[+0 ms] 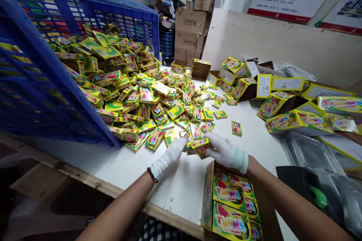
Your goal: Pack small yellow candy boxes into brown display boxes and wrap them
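My left hand (171, 155), in a white glove, closes on one end of a few small yellow-green chewing gum boxes (198, 147). My right hand (227, 152), gloved too, grips the other end of them. Just below my right hand stands an open display carton (207, 199) with "TWINS" boxes (229, 220) packed flat in it. Beyond my hands spreads a big heap of loose gum boxes (141, 98). It spills out of a tipped blue plastic crate (93, 120) on the left. One single box (236, 128) lies apart on the white table (175, 192).
Several printed yellow display cartons (299, 120) lie at the right, some open. Clear plastic packaging (311, 154) and a black object with a green part (301, 184) are near my right forearm. Brown cardboard boxes (190, 32) are stacked at the back.
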`<state>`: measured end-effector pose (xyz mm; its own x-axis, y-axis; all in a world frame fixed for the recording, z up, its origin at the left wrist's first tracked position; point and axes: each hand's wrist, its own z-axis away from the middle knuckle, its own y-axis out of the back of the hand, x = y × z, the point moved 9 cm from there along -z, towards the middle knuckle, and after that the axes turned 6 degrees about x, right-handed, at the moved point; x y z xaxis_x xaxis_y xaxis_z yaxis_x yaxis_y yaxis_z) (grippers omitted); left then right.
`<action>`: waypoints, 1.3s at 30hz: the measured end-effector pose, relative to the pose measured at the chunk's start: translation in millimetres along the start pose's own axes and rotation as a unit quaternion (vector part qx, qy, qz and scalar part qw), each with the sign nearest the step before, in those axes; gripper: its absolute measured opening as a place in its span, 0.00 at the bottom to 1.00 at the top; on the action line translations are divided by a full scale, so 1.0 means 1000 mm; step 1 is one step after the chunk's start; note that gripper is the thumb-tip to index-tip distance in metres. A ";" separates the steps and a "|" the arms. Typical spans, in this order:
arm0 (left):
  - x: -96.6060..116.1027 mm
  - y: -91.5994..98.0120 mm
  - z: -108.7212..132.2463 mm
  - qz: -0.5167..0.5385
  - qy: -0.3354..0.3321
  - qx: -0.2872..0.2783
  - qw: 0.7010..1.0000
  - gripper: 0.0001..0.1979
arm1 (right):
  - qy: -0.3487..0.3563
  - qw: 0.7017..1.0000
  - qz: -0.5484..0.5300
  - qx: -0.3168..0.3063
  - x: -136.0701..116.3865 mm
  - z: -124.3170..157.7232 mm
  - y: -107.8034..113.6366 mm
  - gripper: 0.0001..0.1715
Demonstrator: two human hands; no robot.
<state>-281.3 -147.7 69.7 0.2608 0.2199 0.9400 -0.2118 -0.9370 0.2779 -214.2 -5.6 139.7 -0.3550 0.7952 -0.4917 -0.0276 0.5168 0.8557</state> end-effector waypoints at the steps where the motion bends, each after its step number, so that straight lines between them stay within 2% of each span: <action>1: -0.004 0.010 -0.002 -0.044 -0.002 -0.001 0.999 0.20 | -0.039 0.999 -0.002 0.000 0.003 -0.002 -0.001 0.10; 3: -0.012 0.026 -0.007 -0.159 -0.015 -0.015 0.987 0.17 | -0.098 0.994 -0.038 0.026 0.009 -0.005 0.002 0.11; 4: -0.016 0.033 -0.010 -0.207 -0.022 -0.017 0.978 0.19 | -0.111 0.991 -0.071 0.039 0.010 -0.005 0.003 0.13; 7: -0.027 0.042 -0.013 -0.312 -0.032 -0.024 0.949 0.31 | -0.103 0.984 -0.142 0.035 0.007 -0.007 -0.006 0.16; 9: -0.030 0.042 -0.012 -0.350 -0.034 -0.025 0.936 0.38 | -0.078 0.993 -0.090 -0.001 0.000 -0.007 -0.027 0.16; 12: -0.028 0.046 -0.006 -0.371 -0.043 -0.010 0.928 0.43 | -0.049 0.992 0.064 -0.095 -0.005 -0.006 -0.074 0.17; 13: -0.026 0.050 -0.002 -0.366 -0.046 0.000 0.930 0.43 | -0.048 0.985 0.100 -0.129 -0.004 -0.004 -0.088 0.17; 15: -0.023 0.064 0.010 -0.289 -0.034 0.033 0.956 0.41 | -0.046 0.974 0.132 -0.175 -0.003 -0.001 -0.105 0.17; 17: -0.026 0.077 0.028 -0.104 0.007 0.068 0.992 0.35 | -0.020 0.982 0.100 -0.161 -0.010 -0.001 -0.099 0.17; 18: -0.029 0.077 0.040 0.006 0.034 0.069 0.997 0.32 | 0.003 0.989 0.067 -0.134 -0.018 -0.002 -0.089 0.16; 20: -0.032 0.062 0.063 0.162 0.076 0.030 0.983 0.27 | 0.054 0.995 -0.007 -0.078 -0.035 -0.003 -0.066 0.20; 21: -0.032 0.053 0.073 0.183 0.085 0.012 0.979 0.25 | 0.069 0.995 -0.040 -0.065 -0.043 -0.003 -0.057 0.24; 23: -0.032 0.045 0.086 0.135 0.088 0.013 0.987 0.24 | 0.061 0.990 -0.085 -0.090 -0.053 -0.002 -0.054 0.27; 24: -0.033 0.048 0.088 0.090 0.086 0.038 0.992 0.23 | 0.041 0.988 -0.097 -0.114 -0.055 -0.002 -0.058 0.27; 26: -0.036 0.066 0.083 0.006 0.084 0.098 0.992 0.22 | -0.014 0.986 -0.088 -0.143 -0.052 -0.002 -0.067 0.25; 29: -0.047 0.103 0.063 -0.094 0.107 0.169 0.975 0.19 | -0.088 0.982 -0.111 -0.126 -0.042 -0.005 -0.078 0.28; 31: -0.058 0.124 0.051 -0.175 0.146 0.189 0.955 0.25 | -0.137 0.958 -0.233 -0.093 -0.034 -0.011 -0.088 0.35; 33: -0.071 0.131 0.044 -0.220 0.181 0.177 0.942 0.28 | -0.184 0.896 -0.400 -0.061 -0.029 -0.018 -0.103 0.36; 35: -0.080 0.124 0.043 -0.203 0.191 0.147 0.949 0.24 | -0.230 0.818 -0.525 -0.046 -0.024 -0.027 -0.122 0.34; 36: -0.083 0.118 0.044 -0.188 0.192 0.134 0.954 0.22 | -0.253 0.791 -0.555 -0.043 -0.021 -0.032 -0.132 0.32; 37: -0.086 0.111 0.047 -0.170 0.194 0.122 0.958 0.20 | -0.275 0.778 -0.564 -0.039 -0.018 -0.036 -0.142 0.31; 39: -0.090 0.092 0.056 -0.124 0.204 0.102 0.966 0.16 | -0.310 0.782 -0.540 -0.028 -0.009 -0.045 -0.156 0.27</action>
<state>-271.4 -269.6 -0.8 -0.1220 0.4933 0.8612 0.0107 -0.8670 0.4982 -248.3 -107.6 18.1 0.4245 -0.0851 -0.9014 -0.0461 0.9922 -0.1154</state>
